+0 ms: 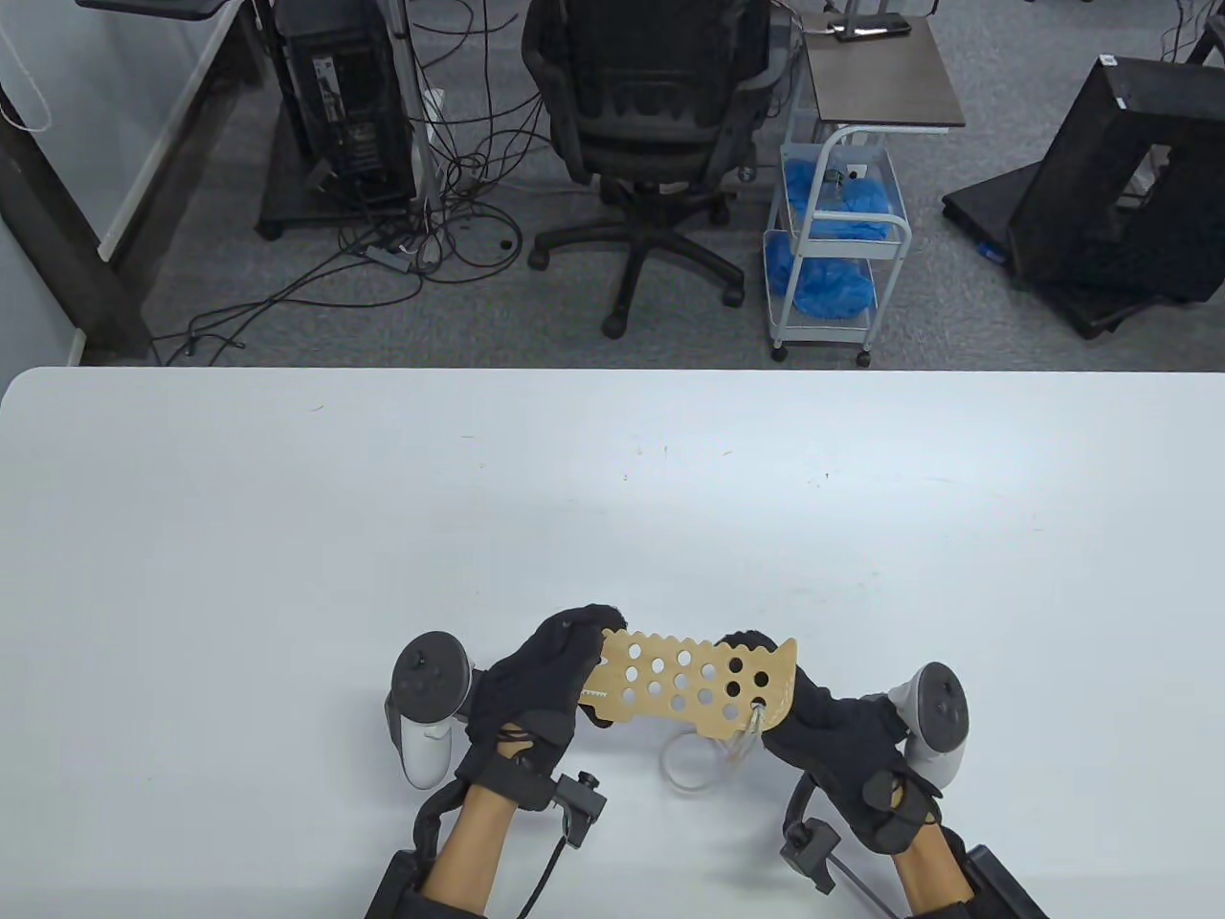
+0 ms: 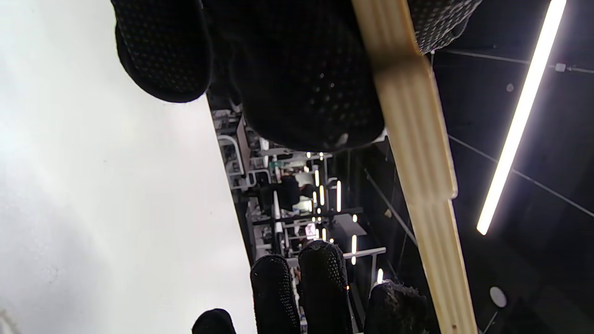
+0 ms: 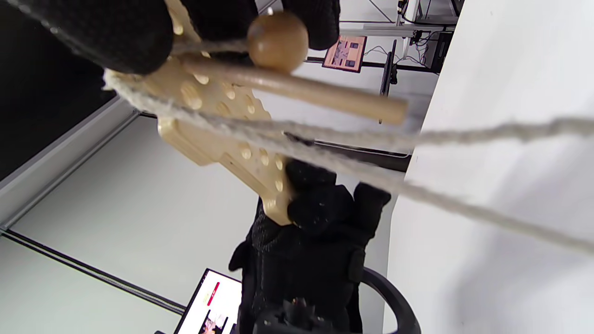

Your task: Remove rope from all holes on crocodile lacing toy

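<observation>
Crocodile board (image 1: 691, 682) held above the table's (image 1: 287, 536) near edge, gripped endwise by left hand (image 1: 541, 689) and right hand (image 1: 823, 732); rope (image 1: 703, 756) dangling beneath.

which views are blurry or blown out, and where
Table view: sharp, evenly lit. Left wrist view: ceiling light strip blown out, wooden board edge soft. Right wrist view: rope, wooden needle and bead blurred up close.

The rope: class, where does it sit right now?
In the table view, the rope hangs in a loop from the crocodile board's right end, beside the right hand, above the table.
</observation>
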{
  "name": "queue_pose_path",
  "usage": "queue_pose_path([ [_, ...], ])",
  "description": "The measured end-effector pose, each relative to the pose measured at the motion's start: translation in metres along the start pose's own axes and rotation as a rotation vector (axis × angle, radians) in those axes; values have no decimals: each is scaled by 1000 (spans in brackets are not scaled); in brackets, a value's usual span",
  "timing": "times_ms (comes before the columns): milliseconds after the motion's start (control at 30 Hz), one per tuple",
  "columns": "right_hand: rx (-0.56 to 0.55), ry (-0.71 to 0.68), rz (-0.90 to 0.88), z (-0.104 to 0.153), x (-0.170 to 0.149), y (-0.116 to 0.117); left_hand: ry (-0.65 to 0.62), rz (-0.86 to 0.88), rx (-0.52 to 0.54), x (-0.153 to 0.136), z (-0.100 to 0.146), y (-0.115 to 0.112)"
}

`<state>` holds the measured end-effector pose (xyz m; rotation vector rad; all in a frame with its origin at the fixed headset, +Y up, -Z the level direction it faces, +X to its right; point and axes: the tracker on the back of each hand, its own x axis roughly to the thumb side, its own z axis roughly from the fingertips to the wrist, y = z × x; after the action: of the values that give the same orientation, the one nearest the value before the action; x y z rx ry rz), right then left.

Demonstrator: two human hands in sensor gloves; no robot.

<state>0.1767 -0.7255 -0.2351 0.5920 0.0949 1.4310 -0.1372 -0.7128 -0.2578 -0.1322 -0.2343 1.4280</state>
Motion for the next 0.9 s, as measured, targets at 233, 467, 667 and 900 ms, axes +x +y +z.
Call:
queue_pose_path([
  [233,4,1,-5,0,0,1,21,41,-17,-4,0,-2],
  [467,16,8,26,-1,1,2,24,40,-23,-4,-1,-2],
  [667,37,9,49,-2,1,4,24,49,-37,-5,-1,-4],
  [900,20,38,73,-2,-2,2,26,44,-38,-6,-1,-3],
])
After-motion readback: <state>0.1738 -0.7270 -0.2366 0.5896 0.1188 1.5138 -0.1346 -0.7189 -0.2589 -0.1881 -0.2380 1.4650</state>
